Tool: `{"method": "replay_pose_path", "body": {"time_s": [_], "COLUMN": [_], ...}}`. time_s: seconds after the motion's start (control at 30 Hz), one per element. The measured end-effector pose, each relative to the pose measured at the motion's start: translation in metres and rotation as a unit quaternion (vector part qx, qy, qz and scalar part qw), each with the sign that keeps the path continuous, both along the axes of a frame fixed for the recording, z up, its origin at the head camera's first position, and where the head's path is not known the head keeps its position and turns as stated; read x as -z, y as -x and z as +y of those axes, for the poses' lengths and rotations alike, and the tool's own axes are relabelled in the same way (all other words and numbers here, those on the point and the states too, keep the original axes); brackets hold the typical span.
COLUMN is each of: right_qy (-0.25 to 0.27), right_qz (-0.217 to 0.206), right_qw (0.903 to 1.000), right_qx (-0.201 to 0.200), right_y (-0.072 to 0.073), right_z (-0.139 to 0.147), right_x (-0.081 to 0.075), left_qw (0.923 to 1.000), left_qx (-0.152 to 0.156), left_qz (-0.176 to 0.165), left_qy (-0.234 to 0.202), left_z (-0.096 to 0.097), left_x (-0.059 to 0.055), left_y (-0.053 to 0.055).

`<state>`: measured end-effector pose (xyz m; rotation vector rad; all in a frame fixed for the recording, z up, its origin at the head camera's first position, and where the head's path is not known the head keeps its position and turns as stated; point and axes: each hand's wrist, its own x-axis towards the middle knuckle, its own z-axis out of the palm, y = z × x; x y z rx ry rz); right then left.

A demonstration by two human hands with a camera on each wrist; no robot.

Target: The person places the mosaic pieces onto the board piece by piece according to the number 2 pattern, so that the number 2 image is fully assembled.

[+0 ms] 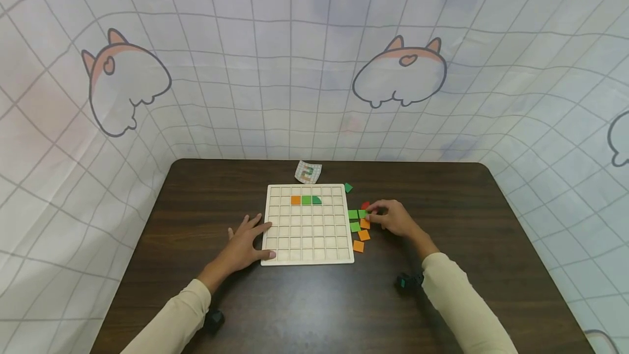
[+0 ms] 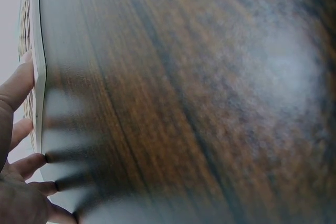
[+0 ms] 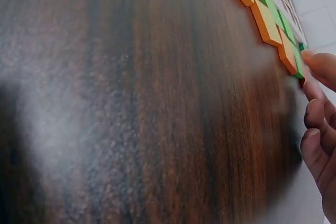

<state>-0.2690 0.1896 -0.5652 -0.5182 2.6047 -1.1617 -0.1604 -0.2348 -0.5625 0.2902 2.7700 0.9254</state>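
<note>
A white curtain (image 1: 295,70) with a grey grid and cartoon animal rears hangs beyond the far, left and right sides of the dark wood table (image 1: 196,201). Two pale sleeves (image 1: 462,299) reach in from the near side, a small black device (image 1: 405,283) under each forearm.

The pale board (image 1: 309,242) lies flat at mid-table, divided into square cells. Three pieces sit side by side in its second row from the far edge: an orange square (image 1: 295,200) on the left, a green square (image 1: 307,200), then a dark green piece (image 1: 316,200) with one rounded corner.

The left hand (image 1: 244,246) has its fingers spread, thumb and forefinger over the board's left rim. The right hand (image 1: 390,218) has thumb and forefinger at the outer green tile (image 1: 362,213), right of the board; whether they pinch it I cannot tell. That hand partly covers a red piece (image 1: 366,205) just beyond.

A patterned card (image 1: 308,172) lies at the far edge of the board. Along its right side are two more green tiles (image 1: 355,226), three orange tiles (image 1: 363,235) trailing nearer, and a dark green bit (image 1: 348,187) by the far corner.
</note>
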Motion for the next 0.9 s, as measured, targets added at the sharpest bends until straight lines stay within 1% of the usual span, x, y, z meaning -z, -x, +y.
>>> {"method": "replay_pose_path", "body": {"time_s": [0.17, 0.4, 0.63, 0.9], "right_qy": [-0.007, -0.027, -0.027, -0.034], "right_qz": [0.002, 0.008, -0.001, -0.021], "right_qw": [1.0, 0.9996, 0.9994, 0.9989], "right_qx": [0.0, -0.008, -0.021, -0.023], "right_y": [0.0028, 0.0063, 0.0069, 0.0094], "right_z": [0.0011, 0.0011, 0.0019, -0.0004], "right_x": [0.0039, 0.0061, 0.0009, -0.0014], "left_qw": [1.0, 1.0, 1.0, 0.9999], "left_qx": [0.002, 0.003, 0.006, 0.006], "left_qz": [-0.002, 0.004, 0.005, 0.008], "left_qy": [0.001, -0.002, 0.0, 0.003], "left_z": [-0.0003, -0.0004, -0.0007, -0.0011], "left_x": [0.0011, 0.0001, 0.0012, 0.0005], "left_y": [-0.0005, 0.0, 0.0006, 0.0006]}}
